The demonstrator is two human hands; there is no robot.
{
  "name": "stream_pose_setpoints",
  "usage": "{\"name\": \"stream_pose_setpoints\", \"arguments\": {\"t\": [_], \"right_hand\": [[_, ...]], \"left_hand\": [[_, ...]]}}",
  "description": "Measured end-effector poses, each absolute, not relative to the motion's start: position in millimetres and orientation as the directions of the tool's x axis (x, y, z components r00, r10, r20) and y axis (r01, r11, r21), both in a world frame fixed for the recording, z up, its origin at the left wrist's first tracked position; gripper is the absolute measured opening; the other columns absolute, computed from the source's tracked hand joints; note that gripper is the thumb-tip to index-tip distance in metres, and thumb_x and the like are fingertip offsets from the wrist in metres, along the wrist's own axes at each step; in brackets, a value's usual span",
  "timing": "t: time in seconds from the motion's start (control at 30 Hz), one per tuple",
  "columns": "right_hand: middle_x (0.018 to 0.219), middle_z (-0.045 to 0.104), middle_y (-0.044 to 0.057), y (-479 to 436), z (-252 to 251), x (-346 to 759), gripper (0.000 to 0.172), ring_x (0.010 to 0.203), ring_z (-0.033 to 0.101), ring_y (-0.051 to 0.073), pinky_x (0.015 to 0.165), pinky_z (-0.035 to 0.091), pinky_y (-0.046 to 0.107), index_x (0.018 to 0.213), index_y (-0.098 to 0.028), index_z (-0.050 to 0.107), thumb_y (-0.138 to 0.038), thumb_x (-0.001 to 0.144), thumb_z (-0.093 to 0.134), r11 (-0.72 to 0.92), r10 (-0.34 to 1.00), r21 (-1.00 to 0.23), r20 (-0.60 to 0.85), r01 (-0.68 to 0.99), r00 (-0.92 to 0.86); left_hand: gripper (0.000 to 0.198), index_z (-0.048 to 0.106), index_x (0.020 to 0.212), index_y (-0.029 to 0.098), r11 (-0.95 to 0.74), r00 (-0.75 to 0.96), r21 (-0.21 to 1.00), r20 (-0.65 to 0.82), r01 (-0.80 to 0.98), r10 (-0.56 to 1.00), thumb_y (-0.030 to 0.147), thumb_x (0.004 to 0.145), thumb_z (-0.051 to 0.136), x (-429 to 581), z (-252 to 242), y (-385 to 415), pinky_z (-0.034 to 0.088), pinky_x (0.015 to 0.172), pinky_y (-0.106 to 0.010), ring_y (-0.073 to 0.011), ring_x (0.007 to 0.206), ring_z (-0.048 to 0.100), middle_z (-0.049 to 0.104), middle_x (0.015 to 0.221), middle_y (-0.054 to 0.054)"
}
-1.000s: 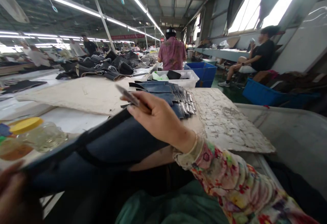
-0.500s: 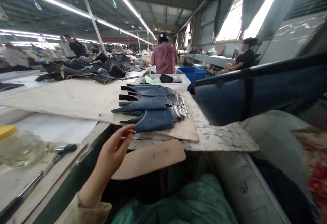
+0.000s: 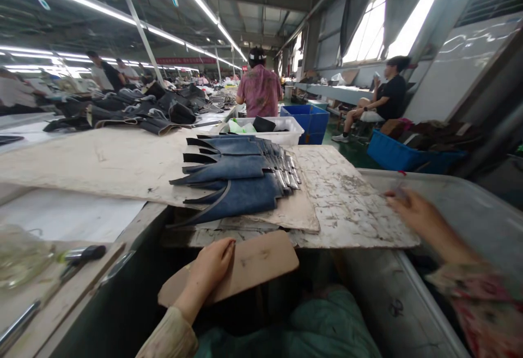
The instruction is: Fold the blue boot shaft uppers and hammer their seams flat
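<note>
My left hand (image 3: 212, 268) is over a tan, rounded board (image 3: 265, 260) at the near table edge. Its fingers are curled together; whether they grip anything is hidden. My right hand (image 3: 412, 211), blurred, is at the right beside the table corner. Its fingers are closed around something small and greyish that I cannot make out, with a spot of red just above. Between the hands and farther back lie overlapping blue leather-like pieces (image 3: 249, 197) with dark edges, curved tails at the left and shiny metal parts (image 3: 288, 178) at the right.
The worn white board (image 3: 347, 200) ends at a large pale bin (image 3: 457, 183) on the right. Behind stand a white crate (image 3: 286, 134) and blue bins (image 3: 306, 118). Dark pieces (image 3: 134, 110) are heaped at the far left. A clear jar (image 3: 24, 260) and a black-handled tool (image 3: 85, 254) lie at left.
The large blue piece at the right has left the view, and my right hand now shows there. My left hand has moved from the blue pieces down and right onto the tan board.
</note>
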State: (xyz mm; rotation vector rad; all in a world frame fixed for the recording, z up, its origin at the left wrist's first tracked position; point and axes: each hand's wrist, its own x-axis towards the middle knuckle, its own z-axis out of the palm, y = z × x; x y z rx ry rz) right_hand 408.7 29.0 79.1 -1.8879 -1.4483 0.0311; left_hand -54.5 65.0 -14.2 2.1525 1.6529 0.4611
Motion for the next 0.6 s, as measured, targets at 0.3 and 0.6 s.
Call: {"name": "stream_pose_setpoints", "arguments": {"t": [0.3,0.6], "right_hand": [[0.080,0.062,0.003,215,-6,188,0.025,0.066,0.058,0.012,0.060,0.049,0.026,0.092,-0.012,0.061,-0.035,0.086,0.056,-0.201,0.978,-0.954,-0.183,0.221,0.097],[0.102,0.059,0.006,282,20,130,0.028,0.082,0.060,0.014,0.069,0.053,0.032,0.109,-0.013,0.055,-0.033,0.090,0.052,-0.201,0.953,-0.966,-0.231,-0.163,0.194]], "left_hand": [[0.037,0.061,0.087,0.023,-0.192,0.229,0.339,-0.073,0.921,0.971,0.035,0.092,0.026,-47,6,59,0.040,0.077,-0.031,-0.0214,0.090,0.062,0.069,0.094,-0.005],[0.034,0.056,0.076,0.023,-0.147,0.188,0.324,-0.097,0.935,0.978,0.034,0.092,0.028,-45,8,59,0.035,0.070,-0.028,-0.0181,0.081,0.061,0.068,0.084,-0.003]]}}
